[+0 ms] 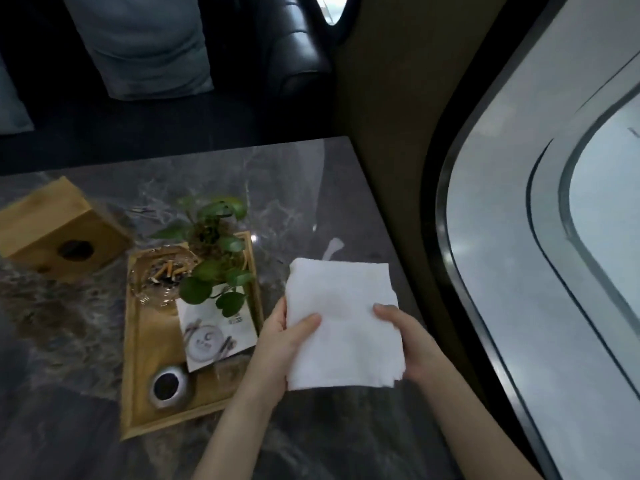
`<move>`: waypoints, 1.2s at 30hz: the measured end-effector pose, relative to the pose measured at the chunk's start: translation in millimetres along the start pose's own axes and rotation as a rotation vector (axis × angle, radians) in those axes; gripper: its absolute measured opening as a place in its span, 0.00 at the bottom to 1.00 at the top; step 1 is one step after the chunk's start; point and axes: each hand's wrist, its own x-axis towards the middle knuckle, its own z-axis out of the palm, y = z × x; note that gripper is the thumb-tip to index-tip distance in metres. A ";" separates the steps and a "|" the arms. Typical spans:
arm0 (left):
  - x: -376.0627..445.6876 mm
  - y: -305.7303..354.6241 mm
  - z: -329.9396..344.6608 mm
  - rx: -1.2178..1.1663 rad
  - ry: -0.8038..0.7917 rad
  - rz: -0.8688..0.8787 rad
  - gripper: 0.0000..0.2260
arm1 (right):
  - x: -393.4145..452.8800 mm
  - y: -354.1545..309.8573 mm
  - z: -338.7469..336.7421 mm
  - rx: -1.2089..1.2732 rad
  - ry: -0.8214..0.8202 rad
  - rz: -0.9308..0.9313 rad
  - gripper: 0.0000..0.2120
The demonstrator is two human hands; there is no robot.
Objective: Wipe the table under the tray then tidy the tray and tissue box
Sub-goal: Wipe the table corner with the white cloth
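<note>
A folded white cloth [343, 320] is held above the grey marble table [311, 188], just right of the wooden tray. My left hand [277, 344] grips the cloth's left edge and my right hand [412, 344] grips its right edge. The wooden tray [138, 403] lies left of my hands and carries a glass ashtray with cigarette butts [162, 275], a small green plant [214, 251], a white card [214, 337] and a small round metal pot [169, 386]. A wooden tissue box [45, 223] stands tilted at the table's far left, apart from the tray.
A dark leather sofa [298, 39] with a grey cushion [142, 43] stands beyond the table's far edge. On the right a brown wall [391, 133] and a large rounded window [554, 237] run close along the table's right edge.
</note>
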 end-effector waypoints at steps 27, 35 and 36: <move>104.5 -56.5 5.2 1.322 0.318 0.119 0.27 | 173.0 -68.4 -5.8 -1.812 0.301 -0.744 0.35; 102.2 -68.8 -3.3 1.432 0.307 0.131 0.29 | 179.1 -50.8 -2.9 -1.793 0.242 -0.674 0.32; 102.1 -70.5 -4.9 1.433 0.301 0.144 0.28 | 177.8 -49.0 -2.7 -1.803 0.224 -0.664 0.32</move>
